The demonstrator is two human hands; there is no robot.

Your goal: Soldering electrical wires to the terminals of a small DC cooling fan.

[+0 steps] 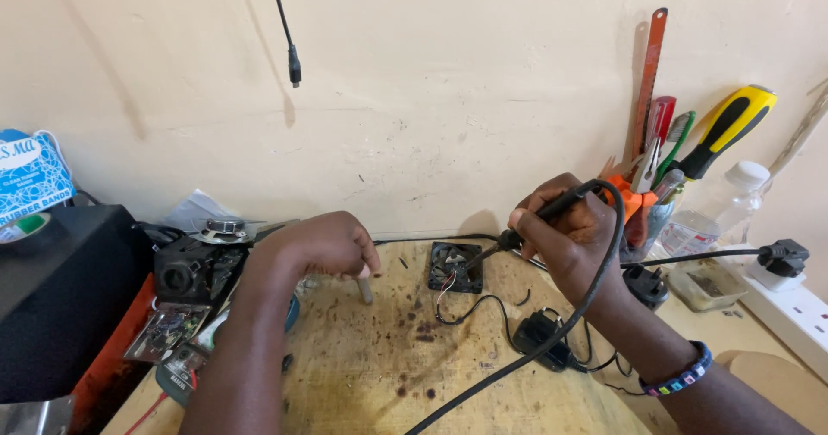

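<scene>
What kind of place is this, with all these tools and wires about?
Probably a small electronics repair bench. The right hand holds a soldering iron over a small black fan, screwdrivers stand in a holder against the wall, and the wooden worktop is stained.

Cream plaster wall (431,81), scuffed and cracked, backing a stained wooden workbench (362,375); a black cable (285,30) hanging down; light falling evenly, casting soft shadows.

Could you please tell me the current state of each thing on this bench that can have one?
Black soldering iron: gripped in the right hand, tip down on the fan.
Small black square fan: lying flat on the wooden bench, wires loose.
Left hand: closed on a thin grey stick.
Black plug: seated in the white power strip.
Clear plastic bottle: upright, capped.
</scene>
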